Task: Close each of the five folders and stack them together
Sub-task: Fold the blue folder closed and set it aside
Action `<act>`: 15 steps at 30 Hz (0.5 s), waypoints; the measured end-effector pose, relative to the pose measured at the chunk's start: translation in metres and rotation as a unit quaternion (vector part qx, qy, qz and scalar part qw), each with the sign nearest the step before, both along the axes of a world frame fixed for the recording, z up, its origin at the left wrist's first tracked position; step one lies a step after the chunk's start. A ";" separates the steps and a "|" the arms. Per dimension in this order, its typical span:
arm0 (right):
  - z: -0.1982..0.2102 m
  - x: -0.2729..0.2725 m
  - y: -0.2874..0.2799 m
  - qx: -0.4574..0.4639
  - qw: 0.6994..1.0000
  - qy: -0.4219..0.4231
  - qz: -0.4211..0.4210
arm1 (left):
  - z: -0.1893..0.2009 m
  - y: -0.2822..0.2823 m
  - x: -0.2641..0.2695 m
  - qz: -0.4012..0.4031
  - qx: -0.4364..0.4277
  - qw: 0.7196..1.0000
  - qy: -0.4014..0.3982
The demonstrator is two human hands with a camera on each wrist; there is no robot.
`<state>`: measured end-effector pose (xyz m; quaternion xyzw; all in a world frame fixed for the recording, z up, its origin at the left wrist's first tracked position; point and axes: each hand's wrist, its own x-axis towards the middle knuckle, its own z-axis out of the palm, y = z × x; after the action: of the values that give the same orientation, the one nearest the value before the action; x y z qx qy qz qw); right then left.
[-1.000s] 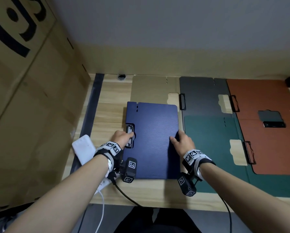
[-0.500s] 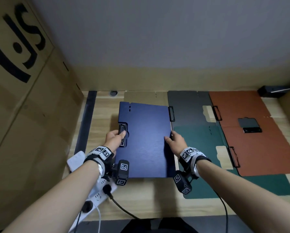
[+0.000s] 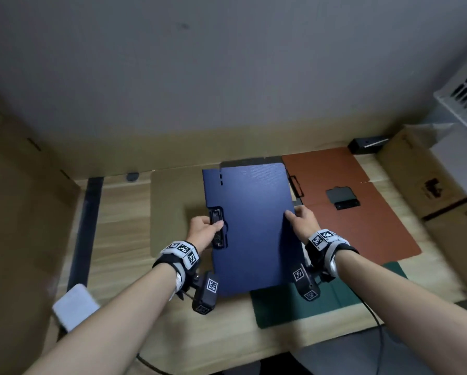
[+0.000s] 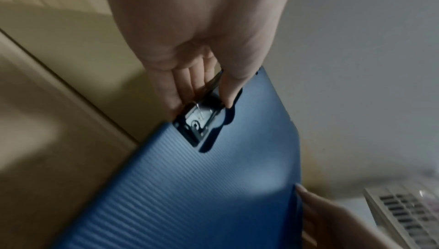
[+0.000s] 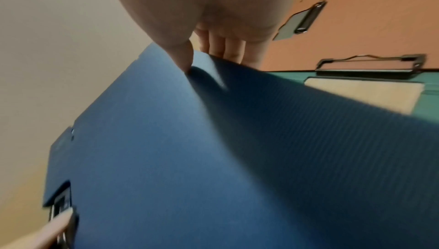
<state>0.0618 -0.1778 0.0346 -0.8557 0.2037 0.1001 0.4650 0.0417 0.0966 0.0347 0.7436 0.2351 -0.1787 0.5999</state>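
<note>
Left hand (image 3: 204,231) pinches the blue folder (image 3: 251,226) at its clip; right hand (image 3: 302,221) grips the opposite edge.

No word or number can be read here. The wristbands (image 3: 182,251) on both arms and the small black camera blocks (image 3: 209,289) under them carry square black-and-white coded markers, not letters. A cardboard box (image 3: 427,185) at the right bears a dark printed logo and faint print, too blurred to make out.
</note>
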 end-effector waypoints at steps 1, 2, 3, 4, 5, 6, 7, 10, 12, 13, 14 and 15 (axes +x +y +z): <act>-0.003 0.003 -0.015 0.000 1.000 -0.005 -0.014 | -0.005 -0.014 -0.001 -0.020 -0.002 1.000 0.015; -0.004 0.005 -0.031 -0.003 1.000 -0.011 -0.024 | -0.010 -0.028 -0.003 -0.043 -0.002 0.999 0.026; -0.006 0.008 -0.046 -0.008 0.999 -0.017 -0.029 | -0.013 -0.041 -0.004 -0.073 0.006 0.997 0.039; -0.008 0.012 -0.061 -0.011 0.999 -0.025 -0.028 | -0.018 -0.054 -0.006 -0.101 0.012 0.993 0.051; -0.008 0.015 -0.075 -0.012 0.999 -0.033 -0.022 | -0.021 -0.067 -0.009 -0.132 0.012 0.989 0.068; -0.009 0.019 -0.089 -0.013 0.999 -0.037 -0.015 | -0.023 -0.079 -0.011 -0.164 0.009 0.983 0.084; -0.009 0.022 -0.101 -0.015 0.999 -0.039 -0.004 | -0.026 -0.089 -0.012 -0.192 0.007 0.976 0.103; -0.006 0.037 -0.133 -0.049 0.997 -0.026 0.048 | -0.032 -0.108 -0.015 -0.236 0.029 0.961 0.144; -0.006 0.050 -0.146 -0.101 0.990 -0.010 0.095 | -0.035 -0.109 -0.014 -0.232 0.066 0.957 0.160; -0.005 0.056 -0.150 -0.127 0.984 -0.004 0.124 | -0.035 -0.106 -0.014 -0.224 0.088 0.955 0.171; -0.005 0.062 -0.151 -0.150 0.976 0.000 0.158 | -0.035 -0.103 -0.015 -0.214 0.107 0.954 0.182; -0.006 0.068 -0.150 -0.167 0.967 0.003 0.195 | -0.036 -0.099 -0.016 -0.199 0.121 0.953 0.194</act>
<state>0.1293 -0.3277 0.0288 -0.9442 0.0485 0.1557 0.2863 0.0262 -0.0019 -0.0016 0.7931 0.2143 -0.4056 0.4006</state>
